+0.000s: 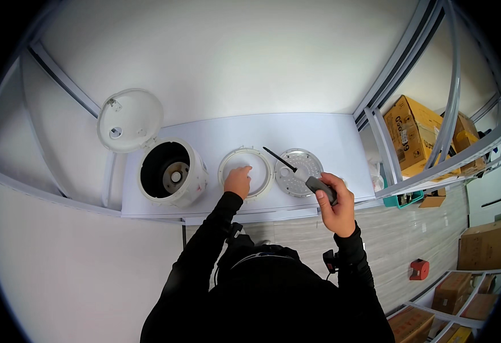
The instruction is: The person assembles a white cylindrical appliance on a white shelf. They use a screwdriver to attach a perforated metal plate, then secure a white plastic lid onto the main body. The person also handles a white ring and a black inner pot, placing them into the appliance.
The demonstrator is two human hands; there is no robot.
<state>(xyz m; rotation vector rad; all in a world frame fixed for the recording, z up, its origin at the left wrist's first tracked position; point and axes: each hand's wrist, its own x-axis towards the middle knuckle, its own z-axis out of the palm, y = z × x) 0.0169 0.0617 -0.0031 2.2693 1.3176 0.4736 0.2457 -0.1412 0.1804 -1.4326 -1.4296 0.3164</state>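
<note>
In the head view, a white tabletop (344, 150) is set against a pale wall (227, 63) and is flanked on the right by a metal frame (388, 66). Yellow-brown cartons (413, 134) are seen beyond the frame, and a red stool (419, 269) is placed on the grey floor (384, 271) at lower right. The left part of the tabletop is occupied by a white, pot-like appliance (198, 182), whose lid (131, 121) is swung open toward the upper left. A white ring (270, 173) is laid near the front edge, in the middle, and a perforated metal disc (303, 163) is laid just to its right; bare surface is left between the disc and the right edge, and also behind both parts. The left hand (238, 182) is placed over the ring's lower left portion, partly curled with the index finger extended across the opening; whether the ring is gripped cannot be told. A screwdriver (300, 174) is held by its grey handle in the closed right hand (337, 207), its dark shaft being directed toward the upper left, across the disc.
</note>
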